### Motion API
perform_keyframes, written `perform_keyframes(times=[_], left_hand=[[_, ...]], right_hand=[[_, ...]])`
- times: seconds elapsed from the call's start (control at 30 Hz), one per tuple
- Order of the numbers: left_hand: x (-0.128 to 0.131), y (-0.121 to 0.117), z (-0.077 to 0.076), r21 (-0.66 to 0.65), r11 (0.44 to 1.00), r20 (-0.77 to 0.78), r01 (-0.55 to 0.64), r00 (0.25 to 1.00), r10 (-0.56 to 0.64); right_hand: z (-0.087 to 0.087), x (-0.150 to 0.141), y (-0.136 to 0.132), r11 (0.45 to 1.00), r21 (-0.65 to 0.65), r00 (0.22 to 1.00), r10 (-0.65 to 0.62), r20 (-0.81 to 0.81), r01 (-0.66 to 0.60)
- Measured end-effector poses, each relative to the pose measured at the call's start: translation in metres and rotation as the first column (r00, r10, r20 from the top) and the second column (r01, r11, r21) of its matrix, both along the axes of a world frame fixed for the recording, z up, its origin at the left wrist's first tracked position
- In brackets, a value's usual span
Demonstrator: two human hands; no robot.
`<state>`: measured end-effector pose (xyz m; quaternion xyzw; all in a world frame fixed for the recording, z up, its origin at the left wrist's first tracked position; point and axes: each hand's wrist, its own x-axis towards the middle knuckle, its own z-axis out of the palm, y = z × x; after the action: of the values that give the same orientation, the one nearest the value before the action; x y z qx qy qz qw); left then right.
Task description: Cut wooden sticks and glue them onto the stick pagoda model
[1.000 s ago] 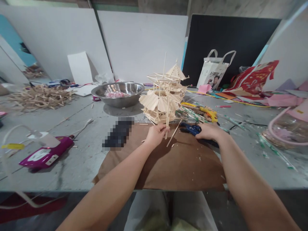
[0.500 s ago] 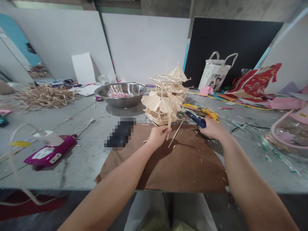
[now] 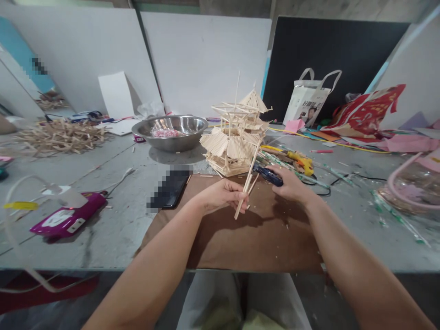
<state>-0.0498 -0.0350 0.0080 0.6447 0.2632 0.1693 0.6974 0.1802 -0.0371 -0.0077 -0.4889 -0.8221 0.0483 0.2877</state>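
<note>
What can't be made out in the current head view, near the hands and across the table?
All in the head view:
- Blue-handled tool: partly covered by the right hand; its tip is too small to tell whether it touches the held sticks.
- Held sticks: partly covered by the left hand's fingers.
- Rear stick tower: lower part behind the front tower.
- Phone: partly pixelated.

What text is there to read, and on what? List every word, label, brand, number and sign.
None reads clearly.
White bag: dark characters, too blurred to read.
Red bag: pale print, too blurred to read.
Yellow tag: any marks are too small to read.
</note>
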Motion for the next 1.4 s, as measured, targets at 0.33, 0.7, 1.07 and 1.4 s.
perform_keyframes(times=[0.33, 0.7, 1.07, 1.4], left_hand=[[0.001, 0.0, -0.003, -0.012, 0.997, -0.05, 0.075, 0.996, -0.076], [0.002, 0.0, -0.006, -0.016, 0.996, -0.072, 0.084, 0.994, -0.085], [0.002, 0.0, -0.007, -0.032, 0.994, -0.056, 0.106, 0.993, -0.108], [0.001, 0.002, -0.008, -0.016, 0.996, -0.025, 0.092, 0.995, -0.092]], right_hand=[[0.007, -0.01, -0.007, 0.99, -0.105, 0.996, 0.093, -0.007, -0.093], [-0.004, -0.011, -0.008, 0.99, -0.101, 0.995, 0.093, -0.02, -0.095], [0.0, -0.012, -0.009, 0.992, -0.11, 0.997, 0.064, 0.05, -0.058], [0.0, -0.015, -0.009, 0.987, -0.156, 0.999, 0.037, 0.013, -0.035]])
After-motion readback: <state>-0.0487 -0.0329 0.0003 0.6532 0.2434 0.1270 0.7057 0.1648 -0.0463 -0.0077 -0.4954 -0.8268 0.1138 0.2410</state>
